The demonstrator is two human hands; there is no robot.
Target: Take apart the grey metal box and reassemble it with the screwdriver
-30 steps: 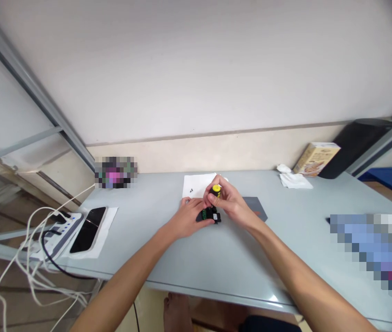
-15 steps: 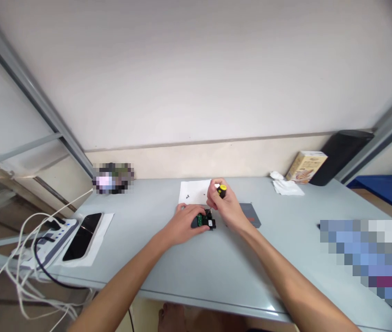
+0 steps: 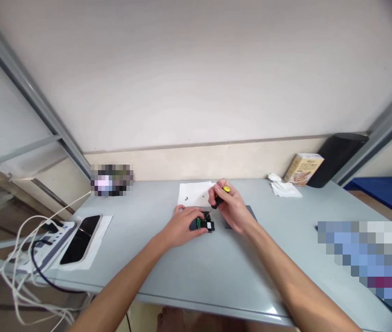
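My left hand (image 3: 185,226) is closed around a small opened dark device (image 3: 210,226), perhaps a computer mouse, and steadies it on the table. A green circuit board (image 3: 199,223) shows inside it. My right hand (image 3: 230,205) grips a black and yellow screwdriver (image 3: 219,201), tilted, its thin shaft reaching down to the device. Whether the tip sits in a screw is too small to tell. Behind my left hand lies a sheet of white paper (image 3: 192,193) with several tiny dark pieces (image 3: 186,198), likely screws. A grey flat mat (image 3: 251,213) is partly hidden under my right hand.
On the left are a phone (image 3: 81,239) on paper and a power strip (image 3: 52,244) with tangled white cables (image 3: 16,281). Crumpled tissue (image 3: 285,189), a cardboard box (image 3: 303,169) and a black cylinder (image 3: 337,159) stand at the back right. Blurred-out items occupy both sides.
My right hand and the screwdriver have shifted slightly right, and the handle leans more to the right. My left hand still holds the device. The view has moved a little.
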